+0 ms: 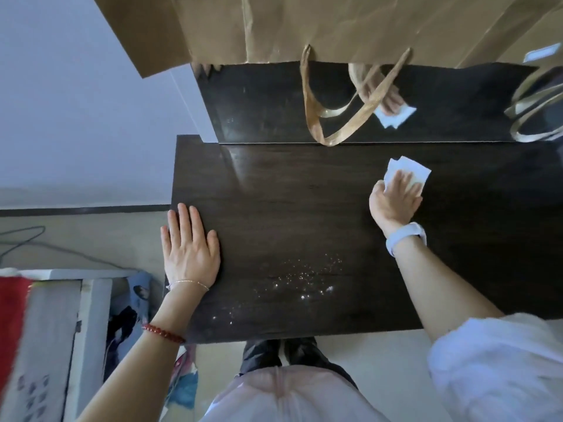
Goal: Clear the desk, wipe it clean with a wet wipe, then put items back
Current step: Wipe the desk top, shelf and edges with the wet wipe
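Note:
The dark wooden desk [289, 208] fills the middle of the head view. My right hand [394, 201] presses flat on a white wet wipe [409, 170] at the desk's far right, close to the back panel. My left hand [189, 242] lies flat, fingers apart, on the desk's left edge and holds nothing. A patch of pale specks or droplets [304, 281] glints on the desk near its front edge, between my two arms.
Gold paper bags [304, 25] hang or stand above the desk's back, with ribbon handles [323, 117] dangling over a glossy dark back panel [259, 102] that mirrors my hand and wipe. White furniture [85, 300] and printed bags [134, 309] stand at the left, on the floor.

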The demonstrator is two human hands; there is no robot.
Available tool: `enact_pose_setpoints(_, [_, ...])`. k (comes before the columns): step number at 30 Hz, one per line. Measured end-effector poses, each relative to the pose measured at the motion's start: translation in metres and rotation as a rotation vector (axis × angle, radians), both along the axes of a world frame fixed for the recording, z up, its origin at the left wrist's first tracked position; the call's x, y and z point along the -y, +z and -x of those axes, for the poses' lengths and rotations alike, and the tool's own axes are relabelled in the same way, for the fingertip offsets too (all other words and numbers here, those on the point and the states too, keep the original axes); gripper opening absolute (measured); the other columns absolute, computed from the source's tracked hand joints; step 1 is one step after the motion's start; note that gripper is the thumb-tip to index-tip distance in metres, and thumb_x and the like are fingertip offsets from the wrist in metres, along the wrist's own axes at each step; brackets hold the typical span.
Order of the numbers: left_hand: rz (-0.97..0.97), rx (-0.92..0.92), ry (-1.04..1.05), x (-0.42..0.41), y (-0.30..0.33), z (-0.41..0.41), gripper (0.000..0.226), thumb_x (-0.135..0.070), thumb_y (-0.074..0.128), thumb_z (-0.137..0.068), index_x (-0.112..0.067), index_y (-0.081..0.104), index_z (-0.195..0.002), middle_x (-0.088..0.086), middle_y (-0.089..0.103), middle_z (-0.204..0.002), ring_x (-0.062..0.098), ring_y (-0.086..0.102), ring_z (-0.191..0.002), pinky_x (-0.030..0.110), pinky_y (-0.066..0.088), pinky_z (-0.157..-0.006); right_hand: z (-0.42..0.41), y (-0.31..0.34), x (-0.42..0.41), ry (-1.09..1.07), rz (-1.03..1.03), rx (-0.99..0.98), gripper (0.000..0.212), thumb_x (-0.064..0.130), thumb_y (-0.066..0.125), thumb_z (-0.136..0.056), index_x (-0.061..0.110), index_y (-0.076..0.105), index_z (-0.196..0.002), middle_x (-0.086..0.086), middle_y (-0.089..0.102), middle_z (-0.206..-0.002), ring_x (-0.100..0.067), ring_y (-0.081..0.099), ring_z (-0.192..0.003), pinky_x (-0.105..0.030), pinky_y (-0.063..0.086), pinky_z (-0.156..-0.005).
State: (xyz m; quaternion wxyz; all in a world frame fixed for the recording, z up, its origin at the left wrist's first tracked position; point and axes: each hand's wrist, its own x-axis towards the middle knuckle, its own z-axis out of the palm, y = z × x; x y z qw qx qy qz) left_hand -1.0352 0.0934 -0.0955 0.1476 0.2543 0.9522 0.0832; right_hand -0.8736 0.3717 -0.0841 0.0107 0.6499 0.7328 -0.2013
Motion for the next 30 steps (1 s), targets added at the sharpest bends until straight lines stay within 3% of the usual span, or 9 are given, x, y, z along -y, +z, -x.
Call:
enact_pose_setpoints(9, [-0.041,0.021,0.020,0.048,0.006,-0.031,0.057,-0.035,0.024,-0.097,-0.011,0.005,-0.144,0.003,-0.003,-0.154,0.019,-0.007,-0.142,0.035,-0.002,-0.116,0.150,-0.010,0.113,0.860,-0.029,-0.182,0.049,0.024,0.031,-0.095,0.013,0.020,-0.142,-0.008,0.011,-0.155,-0.031,0.003,-0.141,-0.043,0.004,-0.113])
enact_pose_setpoints(13, [-0.090,0.040,0.055,0.087,0.002,-0.062,0.068,-0.048,0.008,-0.086,-0.011,0.006,-0.144,-0.005,-0.009,-0.145,0.013,-0.011,-0.136,0.030,-0.001,-0.114,0.155,-0.007,0.169,1.197,-0.009,-0.154,0.049,0.023,0.028,-0.096,0.015,0.016,-0.143,-0.004,0.009,-0.156,-0.029,0.000,-0.142,-0.042,-0.001,-0.114])
enact_pose_setpoints(17, [-0.239,0.144,0.167,0.109,0.005,-0.081,0.058,-0.036,0.022,-0.093,-0.008,0.015,-0.143,-0.001,0.004,-0.150,0.014,-0.001,-0.140,0.029,0.006,-0.115,0.125,-0.002,0.217,1.438,0.041,-0.123,0.049,0.023,0.026,-0.098,0.018,0.013,-0.145,0.000,0.005,-0.156,-0.023,-0.004,-0.142,-0.040,-0.005,-0.114])
enact_pose_setpoints(19, [-0.342,0.150,0.270,0.117,0.011,-0.086,0.046,-0.023,0.030,-0.097,-0.005,0.026,-0.140,0.009,0.019,-0.152,0.021,0.015,-0.141,0.032,0.015,-0.115,0.102,-0.004,0.238,1.503,0.063,-0.123,0.049,0.024,0.025,-0.097,0.018,0.015,-0.145,0.001,0.007,-0.156,-0.021,-0.003,-0.143,-0.038,-0.006,-0.114])
enact_pose_setpoints(21, [-0.422,0.128,0.384,0.125,0.018,-0.089,0.041,-0.015,0.032,-0.097,-0.004,0.033,-0.137,0.013,0.027,-0.149,0.023,0.025,-0.138,0.026,0.020,-0.109,0.075,-0.007,0.258,1.552,0.074,-0.145,0.050,0.028,0.019,-0.094,0.017,0.022,-0.144,-0.001,0.014,-0.155,-0.023,0.003,-0.143,-0.039,-0.003,-0.115])
enact_pose_setpoints(24, [-0.490,0.158,0.509,0.134,0.025,-0.084,0.040,-0.016,0.031,-0.097,-0.008,0.035,-0.136,0.009,0.027,-0.148,0.020,0.028,-0.135,0.018,0.020,-0.099,0.028,-0.010,0.286,1.571,0.014,-0.173,0.056,0.031,0.020,-0.085,0.016,0.044,-0.134,-0.003,0.041,-0.144,-0.026,0.031,-0.136,-0.041,0.013,-0.114])
enact_pose_setpoints(26, [-0.477,0.158,0.468,0.138,0.023,-0.081,0.040,-0.016,0.033,-0.097,-0.007,0.034,-0.136,0.011,0.026,-0.148,0.023,0.027,-0.135,0.022,0.021,-0.101,-0.001,-0.013,0.294,1.509,-0.004,-0.181,0.050,0.029,0.029,-0.086,0.017,0.050,-0.129,-0.002,0.049,-0.138,-0.025,0.039,-0.131,-0.039,0.016,-0.111])
enact_pose_setpoints(30, [-0.377,0.172,0.210,0.123,0.015,-0.079,0.047,-0.017,0.039,-0.095,-0.006,0.028,-0.139,0.017,0.021,-0.150,0.031,0.022,-0.138,0.041,0.024,-0.110,-0.053,-0.009,0.262,1.108,-0.058,-0.155,0.048,0.027,0.028,-0.092,0.013,0.038,-0.137,-0.006,0.038,-0.146,-0.025,0.027,-0.137,-0.038,0.011,-0.113])
